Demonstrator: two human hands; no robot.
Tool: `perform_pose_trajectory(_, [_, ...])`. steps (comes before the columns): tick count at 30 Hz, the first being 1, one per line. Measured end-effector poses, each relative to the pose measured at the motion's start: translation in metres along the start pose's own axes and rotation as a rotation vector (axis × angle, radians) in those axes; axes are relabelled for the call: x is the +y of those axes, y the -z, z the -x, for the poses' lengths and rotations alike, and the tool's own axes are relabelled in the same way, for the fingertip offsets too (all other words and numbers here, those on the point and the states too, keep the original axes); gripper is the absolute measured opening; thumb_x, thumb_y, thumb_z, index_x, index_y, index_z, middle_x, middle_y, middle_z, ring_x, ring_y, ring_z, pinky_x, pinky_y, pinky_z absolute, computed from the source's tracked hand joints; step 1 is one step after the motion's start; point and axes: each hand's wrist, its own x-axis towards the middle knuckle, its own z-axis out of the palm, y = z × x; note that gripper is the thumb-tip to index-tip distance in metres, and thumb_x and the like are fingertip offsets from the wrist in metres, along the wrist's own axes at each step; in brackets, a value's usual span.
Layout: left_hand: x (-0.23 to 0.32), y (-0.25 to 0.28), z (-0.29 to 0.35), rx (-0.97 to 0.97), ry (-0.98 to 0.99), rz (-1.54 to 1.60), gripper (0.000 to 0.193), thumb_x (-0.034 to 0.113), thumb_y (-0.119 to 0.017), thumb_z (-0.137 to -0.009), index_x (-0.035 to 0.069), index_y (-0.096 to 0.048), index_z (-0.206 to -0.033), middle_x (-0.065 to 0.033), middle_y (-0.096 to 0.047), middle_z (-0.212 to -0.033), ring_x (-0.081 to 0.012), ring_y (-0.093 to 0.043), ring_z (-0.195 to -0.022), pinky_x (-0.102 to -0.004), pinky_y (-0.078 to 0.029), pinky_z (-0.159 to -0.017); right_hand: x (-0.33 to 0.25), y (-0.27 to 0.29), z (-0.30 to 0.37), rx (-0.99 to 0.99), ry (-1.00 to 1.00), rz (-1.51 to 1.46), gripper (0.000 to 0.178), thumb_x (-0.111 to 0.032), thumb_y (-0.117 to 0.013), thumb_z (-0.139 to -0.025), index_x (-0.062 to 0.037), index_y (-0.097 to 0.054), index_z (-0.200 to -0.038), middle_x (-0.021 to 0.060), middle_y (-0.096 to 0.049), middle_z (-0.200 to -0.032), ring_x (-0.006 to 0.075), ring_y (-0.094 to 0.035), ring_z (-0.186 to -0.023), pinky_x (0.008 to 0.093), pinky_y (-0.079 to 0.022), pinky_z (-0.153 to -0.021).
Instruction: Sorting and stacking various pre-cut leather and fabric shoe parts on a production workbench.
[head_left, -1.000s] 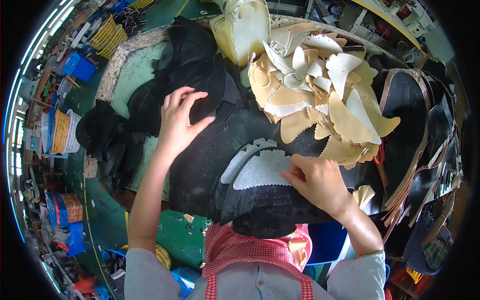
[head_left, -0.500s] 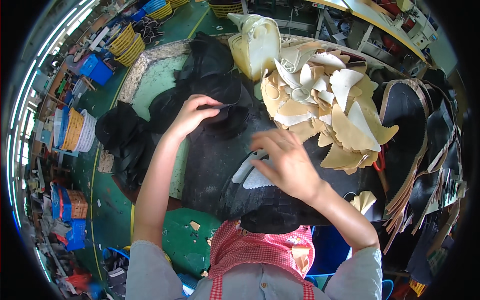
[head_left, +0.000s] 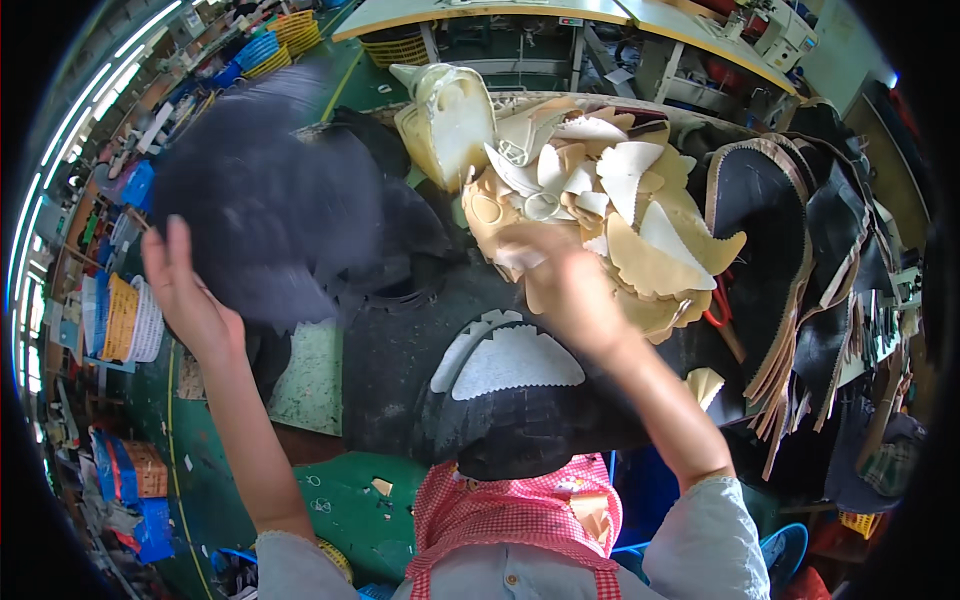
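My left hand (head_left: 195,300) is raised at the left edge of a large black sheet piece (head_left: 270,190), blurred in mid-air. Two fingers stretch up past its edge; the rest of the grip is partly covered by it. My right hand (head_left: 585,300) is smeared by motion over the near left side of a heap of beige and white cut pieces (head_left: 670,245) with toothed edges, so its fingers cannot be made out. Between my forearms, a pale grey toothed piece (head_left: 520,365) lies flat beside a narrower pale piece (head_left: 462,352) on black material.
A yellowed, bottle-like plastic container (head_left: 450,125) stands behind the heap. Black strips with tan edges (head_left: 770,220) hang at the right, near red-handled scissors (head_left: 718,305). More black pieces (head_left: 405,235) lie left of the heap. Sewing machines stand on the far table (head_left: 500,8).
My left hand has swung left and lifted the black piece off the pile. My right hand has moved from the pale pieces up to the beige heap. The whole view has shifted slightly.
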Motion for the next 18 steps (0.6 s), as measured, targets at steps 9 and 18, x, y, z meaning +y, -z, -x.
perform_pose_trajectory(9, [-0.074, -0.079, 0.143, -0.947, -0.127, -0.504, 0.033, 0.005, -0.071, -0.087, 0.006, -0.061, -0.119, -0.0070, -0.063, -0.113, -0.0195, -0.061, -0.099, -0.0327, -0.049, -0.086, 0.070, 0.079, 0.030, 0.238, -0.046, 0.586, 0.009, -0.011, -0.064, -0.088, -0.0055, -0.066, -0.096, 0.0122, -0.070, -0.094, 0.0312, -0.064, -0.104, 0.0449, -0.041, -0.101])
perform_pose_trajectory(18, [-0.047, -0.089, 0.154, -1.315, 0.888, 0.209, 0.032, 0.028, -0.036, -0.110, 0.004, -0.051, -0.095, -0.0019, -0.057, -0.084, -0.0080, -0.057, -0.072, -0.0226, -0.044, -0.062, -0.015, 0.078, 0.044, -0.417, -0.004, -0.256, 0.012, -0.014, -0.078, -0.082, -0.0055, -0.071, -0.086, 0.0048, -0.066, -0.080, 0.0212, -0.062, -0.079, 0.0325, -0.047, -0.070])
